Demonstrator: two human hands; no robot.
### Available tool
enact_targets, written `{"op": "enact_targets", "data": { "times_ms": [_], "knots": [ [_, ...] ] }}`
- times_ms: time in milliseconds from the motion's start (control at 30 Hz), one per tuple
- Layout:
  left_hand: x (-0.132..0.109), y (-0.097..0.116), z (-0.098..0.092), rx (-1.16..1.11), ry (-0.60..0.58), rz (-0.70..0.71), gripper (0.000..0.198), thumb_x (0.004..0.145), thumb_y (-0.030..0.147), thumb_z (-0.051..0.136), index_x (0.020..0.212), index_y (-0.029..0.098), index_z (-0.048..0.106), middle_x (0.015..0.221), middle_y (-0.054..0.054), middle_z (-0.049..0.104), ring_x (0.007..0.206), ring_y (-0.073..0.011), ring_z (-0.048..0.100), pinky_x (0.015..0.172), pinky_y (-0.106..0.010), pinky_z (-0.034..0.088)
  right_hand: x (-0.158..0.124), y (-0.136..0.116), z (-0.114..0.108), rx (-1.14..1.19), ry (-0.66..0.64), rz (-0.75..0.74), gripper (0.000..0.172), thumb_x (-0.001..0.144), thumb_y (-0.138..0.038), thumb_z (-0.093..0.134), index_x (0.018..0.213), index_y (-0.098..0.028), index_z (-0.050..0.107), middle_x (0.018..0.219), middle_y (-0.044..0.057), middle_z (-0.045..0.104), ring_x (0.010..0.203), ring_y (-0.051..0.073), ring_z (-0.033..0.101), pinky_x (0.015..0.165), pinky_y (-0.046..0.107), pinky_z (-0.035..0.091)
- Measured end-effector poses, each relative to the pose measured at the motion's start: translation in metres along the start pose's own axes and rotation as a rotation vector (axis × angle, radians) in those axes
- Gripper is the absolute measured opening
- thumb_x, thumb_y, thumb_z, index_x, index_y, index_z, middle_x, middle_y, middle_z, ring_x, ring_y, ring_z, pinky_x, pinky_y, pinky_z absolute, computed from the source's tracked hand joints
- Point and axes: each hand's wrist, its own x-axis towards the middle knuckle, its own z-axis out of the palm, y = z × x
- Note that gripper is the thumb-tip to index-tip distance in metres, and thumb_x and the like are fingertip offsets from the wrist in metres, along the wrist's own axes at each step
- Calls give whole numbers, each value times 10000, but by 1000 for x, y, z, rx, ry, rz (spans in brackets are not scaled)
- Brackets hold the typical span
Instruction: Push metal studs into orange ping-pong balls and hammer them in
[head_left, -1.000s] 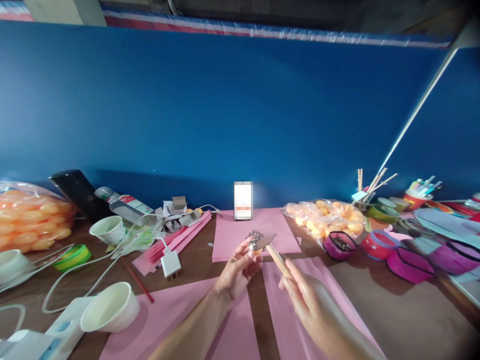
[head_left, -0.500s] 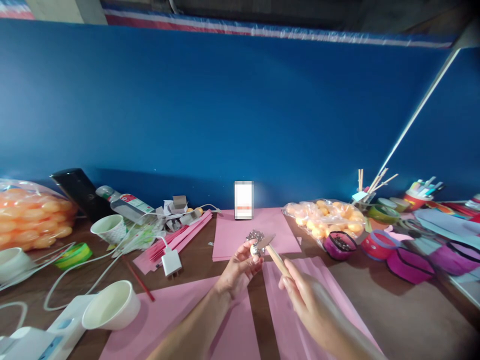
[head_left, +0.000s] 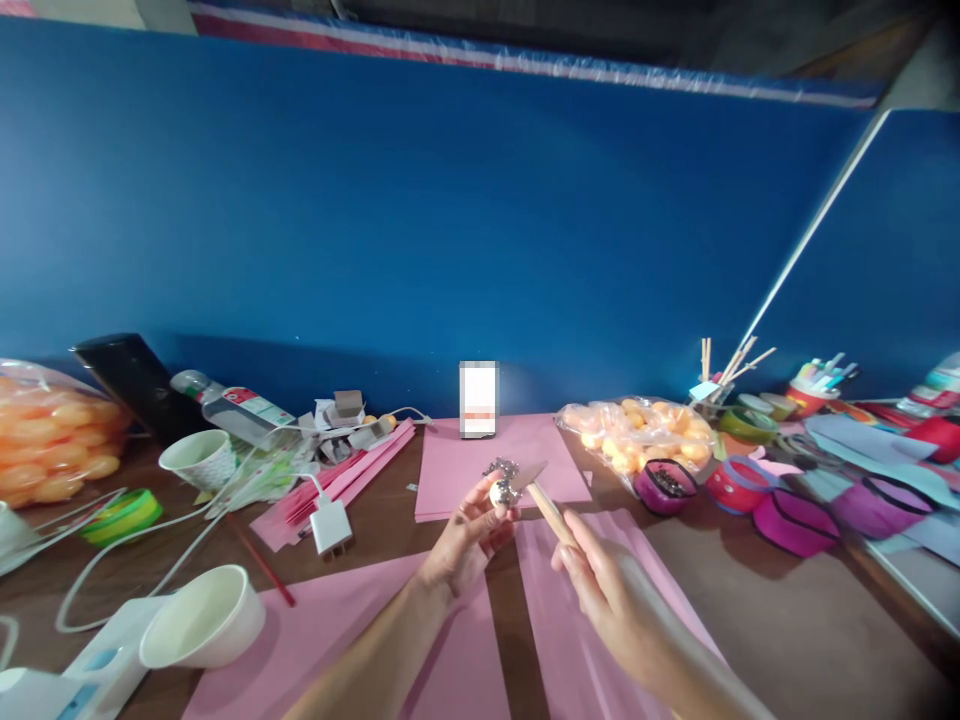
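My left hand [head_left: 474, 530] holds a small pale ball [head_left: 498, 494] between the fingertips. Dark, shiny beads [head_left: 504, 467] cluster on the ball's far side; I cannot make out how they are fixed. In my right hand [head_left: 600, 570] is a palette knife [head_left: 551, 512] with a wooden handle and a pointed metal blade. Its blade reaches to the beaded side of the ball; whether it touches is too small to tell. Both hands are raised over pink sheets [head_left: 600, 590] on the brown table.
A phone [head_left: 478, 400] stands upright behind the hands. Right of it are a bag of orange balls [head_left: 637, 432] and a purple bowl [head_left: 666, 488] of dark beads. At left are paper cups [head_left: 204, 615], a white charger [head_left: 331, 527], loose cables and a power strip [head_left: 112, 655].
The whole view has shifted slightly, so things sit a little further left. My left hand has turned the ball a little, showing more of its pale side. Both grips stay the same.
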Motion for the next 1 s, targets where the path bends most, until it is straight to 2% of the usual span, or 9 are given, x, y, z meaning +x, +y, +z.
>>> {"op": "enact_targets", "data": {
  "times_ms": [167, 267, 333, 500, 567, 733, 900, 1000],
  "knots": [
    [2, -2, -2, -25, -15, 21, 564, 707, 128, 660, 1227, 251, 481, 963, -40, 624, 815, -119, 612, 807, -245, 457, 1, -1, -3, 12, -32, 8, 358, 900, -226, 338, 1250, -191, 401, 773, 44, 664, 646, 158, 630, 556, 242, 506],
    [4, -4, -5, -40, -22, 14, 504, 746, 170, 629, 1226, 228, 487, 957, -54, 639, 832, -130, 620, 827, -254, 459, -1, -3, -1, -11, 10, -5, 365, 899, -222, 334, 1254, -162, 395, 790, 62, 667, 646, 162, 634, 564, 250, 507],
    [4, -5, -7, -37, -19, 7, 475, 762, 187, 613, 1220, 225, 494, 964, -59, 646, 844, -135, 624, 816, -250, 466, -2, -3, 2, -26, 36, -33, 370, 896, -237, 332, 1245, -136, 397, 779, 70, 666, 640, 171, 633, 559, 263, 510],
    [4, -5, -6, -23, -7, 5, 432, 768, 202, 607, 1190, 222, 519, 969, -59, 652, 851, -139, 627, 780, -233, 484, -3, 0, 7, -46, -8, -29, 347, 900, -244, 309, 1209, -136, 425, 751, 64, 661, 624, 170, 631, 547, 263, 516],
    [3, -5, -5, -25, -8, 10, 400, 769, 214, 606, 1163, 219, 536, 939, -55, 656, 843, -141, 629, 766, -233, 490, -4, 1, 6, -50, 25, -23, 349, 904, -256, 313, 1216, -138, 414, 776, 71, 663, 651, 173, 636, 566, 264, 522],
    [4, -6, -5, -27, 66, 0, 265, 773, 249, 603, 1035, 213, 587, 869, -34, 657, 768, -126, 632, 705, -229, 501, -6, 5, 8, -78, 44, -50, 351, 907, -270, 316, 1216, -140, 420, 770, 70, 669, 665, 180, 641, 585, 274, 529],
    [5, -7, -6, -71, -14, 11, 168, 782, 242, 593, 926, 158, 610, 901, -65, 659, 788, -129, 620, 752, -252, 493, -7, 8, 10, -28, 67, -3, 379, 907, -284, 331, 1253, -141, 393, 786, 66, 667, 678, 171, 640, 606, 266, 531],
    [6, -7, -7, -87, 12, 8, 178, 764, 241, 614, 919, 154, 608, 861, -61, 665, 772, -131, 623, 741, -249, 496, -6, 6, 9, -16, 26, -10, 363, 907, -266, 328, 1239, -144, 412, 770, 60, 670, 654, 164, 636, 584, 254, 525]
  ]
}}
